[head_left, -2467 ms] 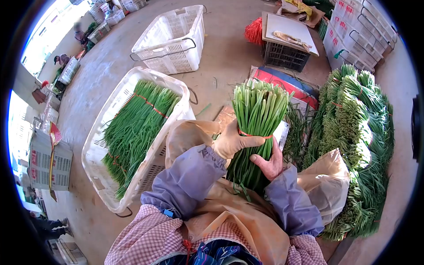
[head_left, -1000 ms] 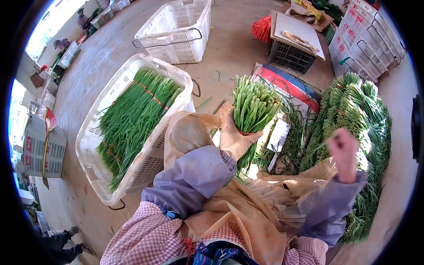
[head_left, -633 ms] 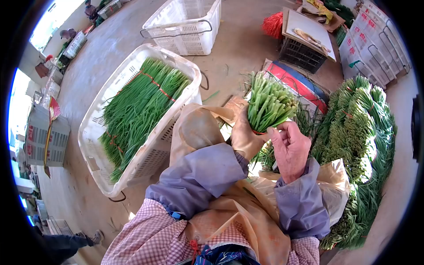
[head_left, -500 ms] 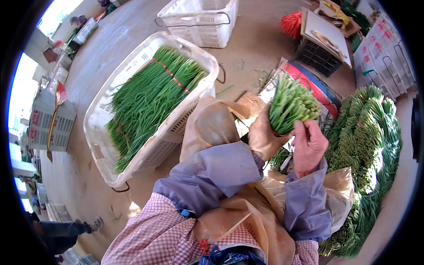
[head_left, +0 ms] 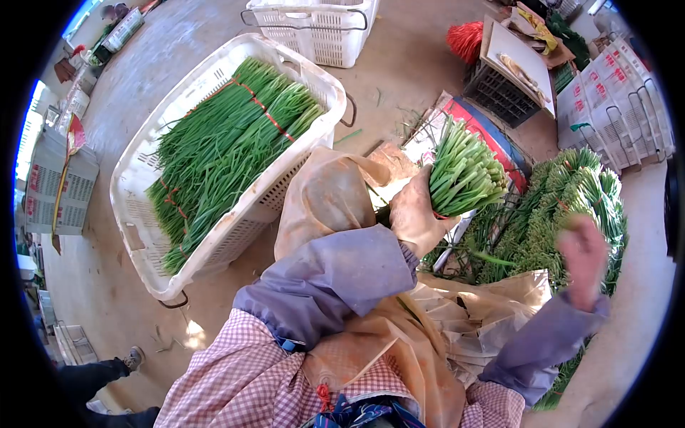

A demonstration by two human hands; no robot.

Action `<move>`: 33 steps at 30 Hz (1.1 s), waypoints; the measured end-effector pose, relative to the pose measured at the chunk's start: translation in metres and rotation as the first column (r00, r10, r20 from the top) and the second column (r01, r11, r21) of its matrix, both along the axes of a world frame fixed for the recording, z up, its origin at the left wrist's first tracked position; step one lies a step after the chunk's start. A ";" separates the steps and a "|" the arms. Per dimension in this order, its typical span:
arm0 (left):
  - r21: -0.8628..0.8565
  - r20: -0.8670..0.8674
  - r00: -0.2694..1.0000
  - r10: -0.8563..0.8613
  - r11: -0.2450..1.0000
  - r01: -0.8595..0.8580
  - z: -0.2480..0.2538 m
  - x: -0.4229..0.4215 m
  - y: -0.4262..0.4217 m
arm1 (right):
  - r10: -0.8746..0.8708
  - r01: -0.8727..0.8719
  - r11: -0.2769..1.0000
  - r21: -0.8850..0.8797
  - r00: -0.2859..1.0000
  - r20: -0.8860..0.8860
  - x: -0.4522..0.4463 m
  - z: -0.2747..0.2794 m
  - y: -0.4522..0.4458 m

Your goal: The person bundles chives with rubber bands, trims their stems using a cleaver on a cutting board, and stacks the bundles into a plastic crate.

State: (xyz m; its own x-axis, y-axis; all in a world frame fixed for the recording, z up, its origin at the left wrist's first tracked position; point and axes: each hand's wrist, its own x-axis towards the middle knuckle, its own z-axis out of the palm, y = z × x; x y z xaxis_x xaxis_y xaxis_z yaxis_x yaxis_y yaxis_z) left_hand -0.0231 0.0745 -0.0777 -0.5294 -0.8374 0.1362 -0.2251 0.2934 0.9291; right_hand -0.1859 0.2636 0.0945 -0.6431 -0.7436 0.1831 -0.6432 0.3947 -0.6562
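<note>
My left hand [head_left: 415, 217] is wrapped round a bunch of green chives [head_left: 467, 171], its pale cut ends fanned toward the upper right. A bit of red band shows at the bunch's lower edge. My right hand [head_left: 584, 257] is apart from the bunch, over the large pile of chives [head_left: 546, 221] on the right. Motion smears its fingers, and a faint greenish spot shows at their tips. A single loose stalk [head_left: 492, 258] shows between the bunch and my apron. To the left, a white plastic crate [head_left: 132, 235] holds chives tied with red bands [head_left: 264, 107].
Another white crate [head_left: 314, 32] stands at the top. A black crate [head_left: 499, 93] with a board on it and red strands [head_left: 465, 43] are at upper right, beside stacked white crates [head_left: 610, 96]. Another person's leg [head_left: 100, 374] shows at lower left.
My right hand has left the cut ends of the bunch and swung right and down over the pile. My left hand keeps hold of the bunch. The whole view has shifted slightly.
</note>
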 end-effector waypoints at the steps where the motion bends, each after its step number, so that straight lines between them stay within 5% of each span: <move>1: -0.030 -0.025 1.000 -0.012 0.999 0.012 -0.001 0.000 0.001 | 0.106 -0.109 0.994 0.001 0.964 -0.246 0.024 -0.016 -0.028; 2: -0.058 -0.049 0.998 -0.030 0.998 0.027 -0.002 -0.001 0.004 | 0.117 -0.160 0.986 -0.036 0.837 -0.535 0.045 -0.028 -0.051; 5: -0.089 -0.068 0.996 -0.062 0.994 0.056 -0.004 -0.004 0.010 | 0.222 -0.339 0.941 -0.010 0.638 -0.737 0.081 -0.035 -0.097; 8: -0.153 -0.016 0.997 -0.069 0.986 0.066 -0.001 -0.001 0.009 | 0.281 -0.166 0.960 0.227 0.576 -0.767 0.086 -0.043 -0.123; 11: -0.193 0.017 1.000 -0.026 0.981 0.029 -0.011 -0.002 0.010 | 0.380 -0.179 0.924 0.338 0.543 -0.749 0.076 -0.050 -0.126; 19: -0.250 0.118 0.986 -0.115 0.958 0.141 -0.016 -0.003 0.015 | 0.251 -0.122 0.968 0.220 0.540 -0.803 0.069 -0.077 -0.129; 22: -0.291 0.041 0.994 -0.101 0.950 0.109 -0.014 -0.003 0.013 | 0.226 -0.300 0.952 -0.066 0.831 -0.509 0.047 -0.081 -0.120; 24: -0.294 0.031 0.996 -0.083 0.952 0.089 -0.009 -0.001 0.013 | 0.185 -0.165 0.928 -0.333 0.982 0.027 0.034 -0.071 -0.106; 25: -0.271 0.032 0.996 -0.086 0.958 0.091 -0.007 -0.001 0.012 | 0.150 -0.043 0.913 -0.406 0.960 0.237 0.028 -0.058 -0.095; 27: -0.249 0.045 0.996 -0.071 0.965 0.080 -0.009 -0.002 0.010 | 0.532 -0.026 0.648 -0.761 0.731 0.428 0.000 -0.035 -0.061; 28: -0.236 0.056 0.996 -0.072 0.968 0.083 -0.009 -0.003 0.011 | 0.762 -0.035 0.461 -0.887 0.527 0.376 -0.024 -0.030 -0.037; 30: -0.218 0.078 0.995 -0.069 0.972 0.084 -0.009 -0.003 0.011 | 0.873 -0.337 0.452 -0.826 0.357 0.332 -0.026 -0.018 -0.020; 32: -0.249 0.085 0.993 -0.077 0.964 0.096 -0.010 -0.004 0.011 | 0.334 -0.249 0.887 -0.389 0.927 0.169 0.025 -0.026 -0.031; 33: -0.261 0.089 0.992 -0.088 0.959 0.109 -0.012 -0.006 0.014 | 0.004 -0.017 0.984 -0.175 0.997 -0.074 0.048 -0.032 -0.040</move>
State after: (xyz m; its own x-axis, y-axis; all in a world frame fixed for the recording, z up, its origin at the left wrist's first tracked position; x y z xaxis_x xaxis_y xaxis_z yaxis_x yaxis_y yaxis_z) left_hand -0.0289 0.0881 -0.0897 -0.6249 -0.7199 0.3020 -0.2497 0.5508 0.7964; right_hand -0.1374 0.2238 0.0625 -0.6155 -0.7025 0.3574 -0.6956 0.2709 -0.6654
